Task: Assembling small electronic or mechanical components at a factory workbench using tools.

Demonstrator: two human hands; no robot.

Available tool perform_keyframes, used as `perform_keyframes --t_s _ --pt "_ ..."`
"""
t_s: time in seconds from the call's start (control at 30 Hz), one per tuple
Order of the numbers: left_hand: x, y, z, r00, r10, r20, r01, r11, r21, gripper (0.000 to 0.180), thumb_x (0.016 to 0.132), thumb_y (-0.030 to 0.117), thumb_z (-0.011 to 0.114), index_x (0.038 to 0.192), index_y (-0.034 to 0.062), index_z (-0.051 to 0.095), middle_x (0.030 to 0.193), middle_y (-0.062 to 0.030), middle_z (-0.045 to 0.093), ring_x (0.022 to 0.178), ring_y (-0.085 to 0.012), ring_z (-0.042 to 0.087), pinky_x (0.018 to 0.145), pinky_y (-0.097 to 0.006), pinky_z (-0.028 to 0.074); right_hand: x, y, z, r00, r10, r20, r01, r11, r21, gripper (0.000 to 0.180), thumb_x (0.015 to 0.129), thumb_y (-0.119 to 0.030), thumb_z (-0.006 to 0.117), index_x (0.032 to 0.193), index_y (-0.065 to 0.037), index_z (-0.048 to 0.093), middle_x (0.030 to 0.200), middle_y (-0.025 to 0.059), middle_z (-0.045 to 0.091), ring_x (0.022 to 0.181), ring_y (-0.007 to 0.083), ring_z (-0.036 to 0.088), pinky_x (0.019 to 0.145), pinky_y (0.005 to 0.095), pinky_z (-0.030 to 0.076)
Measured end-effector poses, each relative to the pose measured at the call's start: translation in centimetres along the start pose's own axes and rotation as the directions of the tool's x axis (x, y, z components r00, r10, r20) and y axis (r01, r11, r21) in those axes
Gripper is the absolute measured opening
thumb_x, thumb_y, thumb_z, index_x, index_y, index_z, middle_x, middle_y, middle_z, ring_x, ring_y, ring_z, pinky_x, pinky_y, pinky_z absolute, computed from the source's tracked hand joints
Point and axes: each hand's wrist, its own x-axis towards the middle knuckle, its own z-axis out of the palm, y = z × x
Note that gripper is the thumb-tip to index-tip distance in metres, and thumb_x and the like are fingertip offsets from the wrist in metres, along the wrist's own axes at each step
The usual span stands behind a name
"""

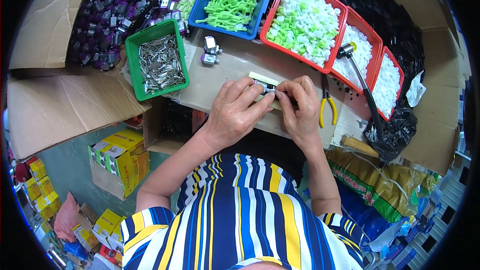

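At the near edge of the cardboard-covered bench, my left hand and my right hand meet over a pale yellow block. Left thumb and fingers are closed on a small black and silver part lying against the block. From the other side, my right thumb and forefinger pinch at the same spot; my fingertips hide what they grip. Two silver-and-white pieces with dark purple parts lie farther back on the bench. Yellow-handled pliers rest just right of my right hand.
A green bin holds metal pins. Behind stands a blue bin of green plastic pieces. Red bins of white and green parts line the right, with a black-handled hammer across them. Many purple-and-silver pieces fill the far left.
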Motion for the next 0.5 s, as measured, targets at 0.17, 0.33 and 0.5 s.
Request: perform_keyframes --t_s 0.17,0.33,0.5 --pt "0.09 -0.01 -0.1 1.0 -0.018 0.009 0.018 0.999 -0.034 0.038 0.069 0.011 0.081 0.106 0.0075 0.073 0.102 -0.0067 0.061 0.1 -0.0277 0.057 0.081 -0.04 0.048 0.01 -0.05 -0.07 1.0 0.017 0.014 -0.017 1.0 -0.001 0.012 0.079 -0.003 0.072 0.089 -0.003 0.064 0.082 0.0094 0.054 0.078 0.0267 0.055 0.067 0.0381 0.04" --pt "0.21 0.0 -0.05 1.0 -0.006 0.024 0.006 1.0 -0.02 0.037 0.069 0.012 0.08 0.105 0.0066 0.072 0.102 -0.0071 0.06 0.1 -0.0277 0.057 0.081 -0.04 0.048 0.11 0.06 -0.01 1.0 -0.017 0.016 0.018 0.999 -0.039 0.012 0.079 -0.003 0.072 0.089 -0.003 0.065 0.082 0.0093 0.053 0.079 0.0268 0.056 0.067 0.0383 0.04" --pt "0.21 0.03 0.09 0.999 0.012 0.042 -0.012 1.0 0.002 0.036 0.069 0.012 0.08 0.104 0.0056 0.072 0.102 -0.0074 0.059 0.101 -0.0275 0.056 0.082 -0.04 0.048 -0.01 0.35 0.12 0.999 -0.048 0.005 0.048 0.997 -0.058 0.013 0.079 -0.003 0.072 0.089 -0.004 0.065 0.083 0.0089 0.054 0.081 0.0264 0.056 0.067 0.0378 0.039"
